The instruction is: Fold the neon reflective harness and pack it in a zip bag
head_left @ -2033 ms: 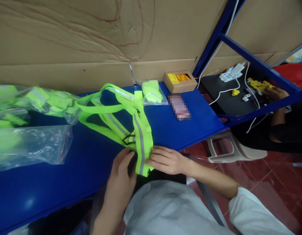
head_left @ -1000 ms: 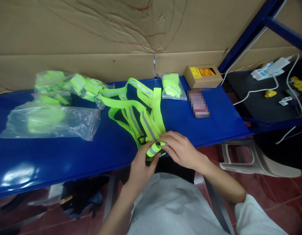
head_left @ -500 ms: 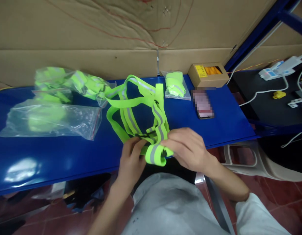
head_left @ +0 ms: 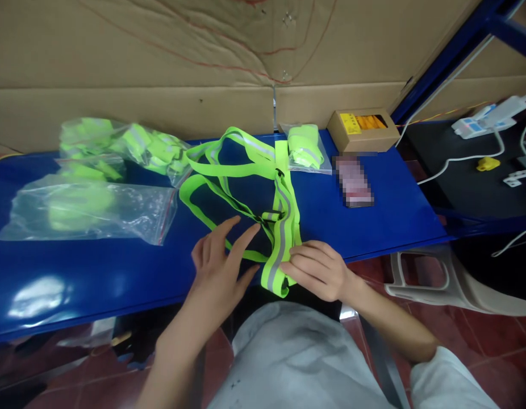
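Note:
A neon-yellow reflective vest (head_left: 282, 227) made of elastic straps with grey stripes lies on the blue table (head_left: 161, 278), its near end at the front edge. My right hand (head_left: 316, 270) is closed on the folded straps at that near end, on their right side. To the left, my left hand (head_left: 222, 255) is open, fingers spread, above the loose strap loops. Whether its fingertips touch the straps I cannot tell. The far loops spread out toward the left, and a small black buckle shows near the middle of the straps.
Clear plastic bags (head_left: 139, 210) with neon-yellow bundles lie at the left. Behind the vest is another bagged bundle (head_left: 305, 146). A cardboard box (head_left: 365, 139) and a phone (head_left: 354, 182) are at the right. A plastic stool (head_left: 450, 281) stands below the table's right end.
My left hand has let go of the straps, moved left and spread its fingers. The straps lie flatter and have shifted slightly right. My right hand keeps its grip, a little lower.

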A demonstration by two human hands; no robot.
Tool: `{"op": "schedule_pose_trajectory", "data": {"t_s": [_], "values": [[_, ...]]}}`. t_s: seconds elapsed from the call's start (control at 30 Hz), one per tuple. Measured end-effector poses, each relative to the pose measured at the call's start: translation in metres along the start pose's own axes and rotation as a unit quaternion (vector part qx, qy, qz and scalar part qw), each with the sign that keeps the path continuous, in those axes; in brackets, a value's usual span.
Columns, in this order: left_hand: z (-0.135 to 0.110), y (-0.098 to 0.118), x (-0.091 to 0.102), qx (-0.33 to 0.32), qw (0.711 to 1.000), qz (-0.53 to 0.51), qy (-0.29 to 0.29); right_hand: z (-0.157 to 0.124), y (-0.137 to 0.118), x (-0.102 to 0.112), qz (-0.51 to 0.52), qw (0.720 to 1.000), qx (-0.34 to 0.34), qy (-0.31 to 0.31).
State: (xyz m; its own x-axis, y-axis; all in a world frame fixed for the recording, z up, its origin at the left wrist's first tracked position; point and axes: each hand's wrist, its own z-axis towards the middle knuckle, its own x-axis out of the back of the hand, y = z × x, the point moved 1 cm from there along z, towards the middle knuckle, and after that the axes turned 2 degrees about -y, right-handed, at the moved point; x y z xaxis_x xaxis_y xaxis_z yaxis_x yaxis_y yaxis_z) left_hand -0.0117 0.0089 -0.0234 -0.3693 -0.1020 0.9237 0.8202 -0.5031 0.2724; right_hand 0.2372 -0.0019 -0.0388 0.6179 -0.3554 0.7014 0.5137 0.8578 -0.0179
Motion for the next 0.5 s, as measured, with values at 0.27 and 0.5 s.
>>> {"op": "schedule_pose_trajectory", "data": {"t_s": [0.27, 0.5], "values": [[-0.044, 0.022, -0.028, -0.003, 0.993, -0.108, 0.042, -0.008, -0.016, 0.005, 0.026, 0.999, 0.020, -0.033], [-0.021, 0.016, -0.038, -0.042, 0.947, -0.316, 0.043, -0.014, -0.019, 0.004, 0.059, 0.996, -0.005, -0.071]]}}
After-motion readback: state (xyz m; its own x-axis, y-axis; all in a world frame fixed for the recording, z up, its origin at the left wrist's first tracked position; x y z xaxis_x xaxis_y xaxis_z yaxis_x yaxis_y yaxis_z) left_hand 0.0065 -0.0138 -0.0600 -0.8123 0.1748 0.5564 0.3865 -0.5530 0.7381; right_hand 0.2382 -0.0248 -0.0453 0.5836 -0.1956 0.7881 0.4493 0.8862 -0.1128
